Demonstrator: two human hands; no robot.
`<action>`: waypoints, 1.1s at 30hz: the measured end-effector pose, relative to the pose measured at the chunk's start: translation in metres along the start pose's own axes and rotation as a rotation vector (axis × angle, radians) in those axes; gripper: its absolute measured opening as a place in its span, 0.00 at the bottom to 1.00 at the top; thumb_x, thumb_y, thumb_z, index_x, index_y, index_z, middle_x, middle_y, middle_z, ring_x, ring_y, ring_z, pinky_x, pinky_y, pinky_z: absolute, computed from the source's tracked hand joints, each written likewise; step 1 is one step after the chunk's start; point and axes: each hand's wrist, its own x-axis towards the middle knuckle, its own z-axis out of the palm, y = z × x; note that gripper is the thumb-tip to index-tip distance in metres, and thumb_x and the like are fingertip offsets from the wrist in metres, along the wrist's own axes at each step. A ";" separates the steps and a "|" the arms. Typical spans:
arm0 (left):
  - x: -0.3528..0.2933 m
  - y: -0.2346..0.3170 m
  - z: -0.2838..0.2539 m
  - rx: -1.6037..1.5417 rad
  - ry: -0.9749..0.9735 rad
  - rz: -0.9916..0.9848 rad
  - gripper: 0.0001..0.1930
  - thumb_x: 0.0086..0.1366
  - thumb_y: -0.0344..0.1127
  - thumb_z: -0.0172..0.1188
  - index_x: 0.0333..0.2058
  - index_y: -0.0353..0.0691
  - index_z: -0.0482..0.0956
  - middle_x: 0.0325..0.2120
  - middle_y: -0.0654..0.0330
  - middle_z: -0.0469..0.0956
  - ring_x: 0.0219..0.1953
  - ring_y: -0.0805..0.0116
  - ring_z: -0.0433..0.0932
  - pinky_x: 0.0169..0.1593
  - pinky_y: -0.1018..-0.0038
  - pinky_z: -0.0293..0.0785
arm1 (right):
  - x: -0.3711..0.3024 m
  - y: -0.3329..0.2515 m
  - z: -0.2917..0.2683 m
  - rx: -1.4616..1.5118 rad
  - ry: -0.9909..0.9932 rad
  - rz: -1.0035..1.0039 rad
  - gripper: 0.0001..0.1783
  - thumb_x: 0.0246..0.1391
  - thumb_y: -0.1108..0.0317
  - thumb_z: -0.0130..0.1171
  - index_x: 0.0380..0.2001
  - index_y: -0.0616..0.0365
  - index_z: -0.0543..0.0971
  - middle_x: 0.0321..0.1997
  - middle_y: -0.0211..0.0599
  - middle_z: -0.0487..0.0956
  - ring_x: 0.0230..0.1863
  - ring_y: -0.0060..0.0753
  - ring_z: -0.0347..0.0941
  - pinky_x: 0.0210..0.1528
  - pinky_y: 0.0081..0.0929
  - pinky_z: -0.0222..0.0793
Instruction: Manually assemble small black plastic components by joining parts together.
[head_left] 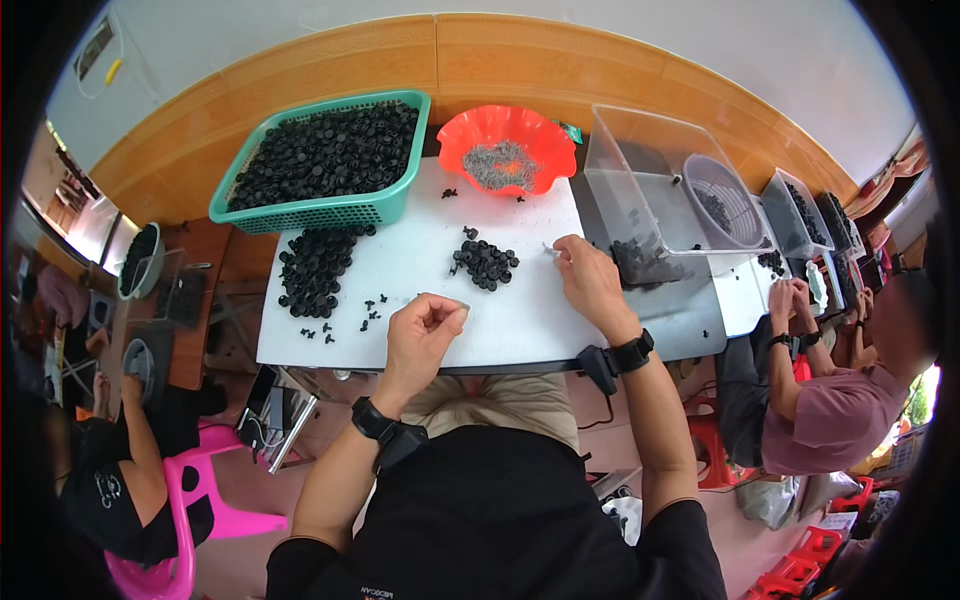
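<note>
"Wood-panelled wall [540, 60] behind; white-topped desk [400, 265] before it. Contents?"

"Green basket [345, 214], rear left: black parts [320, 150]. Red bowl [553, 150], rear centre: grey pieces [500, 165]. Loose on top: larger black heap [318, 270], left; smaller black heap [487, 266], centre."

"Hands?"

"Left hand [422, 332], near the front edge: thumb and finger drawn together, contents cannot be told. Right hand [592, 282], beside the smaller black heap: fingertips pinching one small grey piece [549, 249]."

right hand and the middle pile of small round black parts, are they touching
Apart: the head view shows a strip of bare white work surface between the right hand and the pile of black parts.
</note>
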 end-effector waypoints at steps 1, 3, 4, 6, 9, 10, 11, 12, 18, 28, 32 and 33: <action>0.000 0.000 0.000 0.006 0.000 0.008 0.06 0.68 0.29 0.63 0.38 0.32 0.79 0.28 0.64 0.80 0.31 0.80 0.76 0.38 0.81 0.72 | -0.002 0.001 -0.001 0.036 0.010 -0.023 0.13 0.56 0.74 0.57 0.46 0.60 0.78 0.36 0.46 0.82 0.40 0.52 0.79 0.42 0.43 0.73; -0.001 0.002 0.002 0.000 0.007 0.008 0.06 0.68 0.29 0.64 0.38 0.32 0.79 0.28 0.64 0.80 0.31 0.80 0.75 0.38 0.81 0.72 | -0.005 0.002 -0.003 0.075 0.021 -0.046 0.13 0.57 0.75 0.56 0.46 0.61 0.77 0.36 0.46 0.81 0.39 0.53 0.79 0.42 0.43 0.72; -0.001 0.002 0.003 -0.010 0.015 0.009 0.06 0.68 0.29 0.64 0.38 0.32 0.79 0.28 0.65 0.79 0.31 0.80 0.75 0.38 0.81 0.72 | -0.007 0.002 -0.004 0.110 0.045 -0.103 0.13 0.57 0.76 0.55 0.47 0.61 0.78 0.36 0.46 0.80 0.40 0.53 0.78 0.42 0.42 0.72; -0.001 0.002 0.003 -0.003 0.013 0.013 0.06 0.68 0.29 0.64 0.38 0.32 0.79 0.28 0.65 0.79 0.31 0.80 0.75 0.38 0.82 0.72 | -0.010 0.003 -0.007 0.148 0.071 -0.161 0.13 0.58 0.77 0.54 0.47 0.62 0.78 0.37 0.47 0.79 0.40 0.53 0.77 0.42 0.42 0.72; -0.002 0.000 0.003 0.013 0.013 0.027 0.06 0.67 0.30 0.64 0.38 0.32 0.80 0.29 0.66 0.79 0.31 0.81 0.74 0.38 0.82 0.72 | -0.012 0.003 -0.011 0.115 0.002 -0.159 0.15 0.60 0.75 0.54 0.50 0.59 0.78 0.42 0.48 0.80 0.41 0.57 0.78 0.43 0.47 0.73; -0.002 -0.002 0.003 0.020 0.015 0.037 0.07 0.67 0.30 0.65 0.38 0.32 0.80 0.29 0.67 0.79 0.31 0.83 0.74 0.37 0.83 0.72 | -0.012 0.003 -0.011 0.095 -0.012 -0.160 0.13 0.60 0.75 0.54 0.48 0.59 0.78 0.43 0.48 0.80 0.41 0.57 0.78 0.42 0.47 0.73; -0.003 -0.002 0.004 0.025 0.015 0.039 0.07 0.67 0.30 0.65 0.38 0.32 0.80 0.29 0.67 0.79 0.31 0.83 0.74 0.37 0.83 0.72 | -0.013 0.002 -0.012 0.075 -0.026 -0.161 0.11 0.60 0.74 0.54 0.45 0.60 0.79 0.43 0.48 0.79 0.42 0.58 0.78 0.42 0.48 0.73; -0.002 -0.003 0.004 0.034 0.018 0.037 0.07 0.67 0.30 0.65 0.38 0.32 0.80 0.29 0.67 0.79 0.31 0.83 0.74 0.37 0.83 0.72 | -0.013 0.002 -0.011 0.079 -0.022 -0.162 0.11 0.60 0.74 0.54 0.45 0.60 0.79 0.43 0.48 0.79 0.42 0.58 0.78 0.42 0.48 0.73; -0.003 -0.001 0.007 0.083 0.018 0.028 0.06 0.67 0.29 0.64 0.38 0.32 0.80 0.29 0.66 0.79 0.31 0.82 0.75 0.38 0.83 0.73 | -0.017 0.003 -0.012 0.101 0.001 -0.158 0.06 0.60 0.75 0.54 0.40 0.62 0.78 0.40 0.48 0.79 0.42 0.55 0.77 0.44 0.43 0.72; -0.006 -0.001 0.016 0.219 0.057 0.097 0.06 0.67 0.30 0.65 0.37 0.32 0.81 0.29 0.66 0.81 0.30 0.83 0.76 0.36 0.82 0.74 | -0.033 0.006 -0.017 0.454 0.032 0.004 0.06 0.60 0.75 0.56 0.39 0.65 0.78 0.33 0.49 0.79 0.32 0.44 0.78 0.37 0.37 0.72; -0.005 -0.001 0.021 0.183 0.079 0.123 0.06 0.67 0.30 0.65 0.36 0.32 0.81 0.28 0.66 0.81 0.29 0.82 0.76 0.36 0.82 0.74 | -0.031 0.014 -0.010 0.450 0.140 -0.060 0.06 0.60 0.75 0.58 0.39 0.67 0.78 0.26 0.43 0.79 0.27 0.34 0.77 0.33 0.31 0.71; -0.006 0.000 0.022 0.219 0.064 0.087 0.06 0.67 0.29 0.65 0.37 0.32 0.81 0.30 0.66 0.81 0.31 0.82 0.76 0.38 0.82 0.74 | -0.031 0.014 -0.011 0.455 0.143 -0.064 0.06 0.60 0.75 0.58 0.39 0.67 0.78 0.26 0.43 0.79 0.27 0.34 0.77 0.33 0.31 0.71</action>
